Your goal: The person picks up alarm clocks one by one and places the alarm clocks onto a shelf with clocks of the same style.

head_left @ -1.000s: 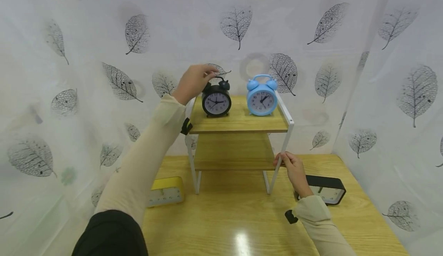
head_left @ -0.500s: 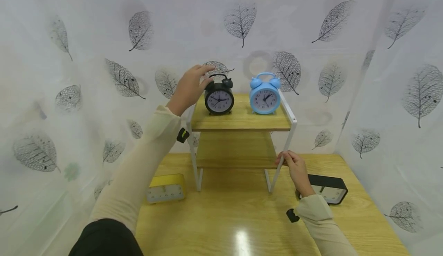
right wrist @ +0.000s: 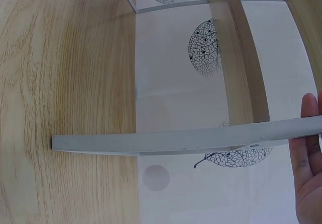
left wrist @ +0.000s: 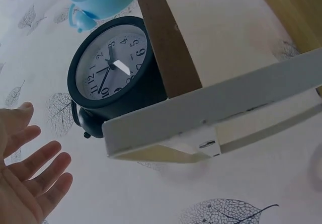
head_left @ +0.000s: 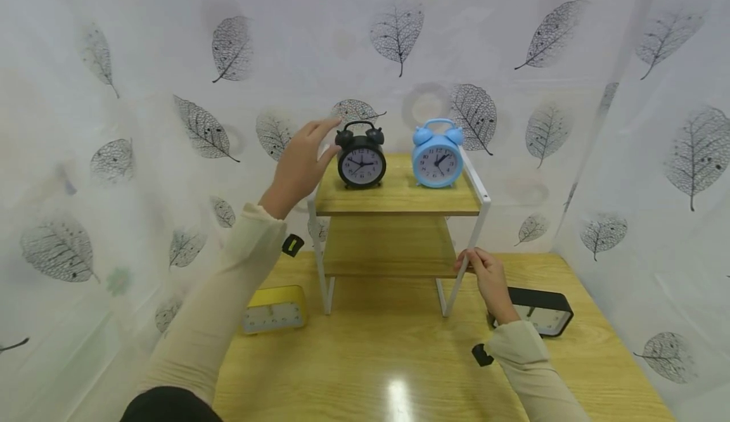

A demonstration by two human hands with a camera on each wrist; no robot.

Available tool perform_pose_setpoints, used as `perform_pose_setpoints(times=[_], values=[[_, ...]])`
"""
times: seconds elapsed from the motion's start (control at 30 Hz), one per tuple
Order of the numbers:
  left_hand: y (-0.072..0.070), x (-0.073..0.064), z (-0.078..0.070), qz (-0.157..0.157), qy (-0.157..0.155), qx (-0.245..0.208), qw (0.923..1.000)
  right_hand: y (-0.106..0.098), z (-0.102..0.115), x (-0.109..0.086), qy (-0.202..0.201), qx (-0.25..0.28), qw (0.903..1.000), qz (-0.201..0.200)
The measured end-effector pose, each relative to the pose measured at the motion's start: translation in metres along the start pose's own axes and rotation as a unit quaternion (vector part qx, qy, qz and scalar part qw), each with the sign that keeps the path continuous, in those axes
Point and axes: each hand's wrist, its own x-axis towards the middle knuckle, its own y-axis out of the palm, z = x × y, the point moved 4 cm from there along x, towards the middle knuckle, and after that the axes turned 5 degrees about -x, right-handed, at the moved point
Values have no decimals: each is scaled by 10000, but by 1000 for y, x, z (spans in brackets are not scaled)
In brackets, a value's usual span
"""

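- Worktop (head_left: 342,371) nearest me carried a yellow box clock (head_left: 279,294) left of the rack (head_left: 393,248) and a black box clock (head_left: 540,299) right of it, partly hidden by my wrist (head_left: 504,312).
- My right hand (head_left: 490,282) held the rack's white post (head_left: 475,232), fingers curled behind it.
- My left hand (head_left: 300,167) had just drawn off, fingers spread, holding nothing.
- The black alarm clock (head_left: 362,165) stood upright on the upper shelf (head_left: 399,204), seemingly steady without me.
- The blue alarm clock (head_left: 438,163) stood apart to its right, limiting room there.
- Leaf-patterned sheeting (head_left: 319,23) hung behind.
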Motion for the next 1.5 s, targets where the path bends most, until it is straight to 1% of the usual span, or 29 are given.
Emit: perform_pose_setpoints(times=[0.13, 0.3, 0.43, 0.7, 0.8, 0.97, 1.07, 1.23, 1.4, 1.5], values=[[0, -14, 2, 7, 13, 113, 9999, 0, -2, 0, 25, -10, 10000, -18], [-4, -35, 11, 78, -155, 314, 9994, 0, -3, 1, 45, -24, 10000, -24], [-12, -50, 21, 22, -265, 355, 9990, 0, -1, 1, 68, -23, 10000, -26], [-29, -75, 42, -140, -438, 461, 9979, 0, 2, 2, 85, -27, 10000, -42], [-32, -86, 50, -141, -492, 481, 9975, 0, 0, 1, 87, -6, 10000, -21], [-33, -103, 63, -36, -593, 416, 9974, 0, -1, 1, 50, 4, 10000, 8], [-30, -115, 73, 127, -725, 295, 9969, 0, -1, 1, 28, -28, 10000, 37], [-17, -138, 92, 663, -1056, 101, 9922, 1, 0, 1, 41, -9, 10000, 24], [4, -165, 112, 1169, -1233, -59, 9854, 1, 0, 1, 30, 65, 10000, 17], [20, -182, 125, 1392, -1235, -74, 9825, 1, 0, 1, 38, 24, 10000, 19]])
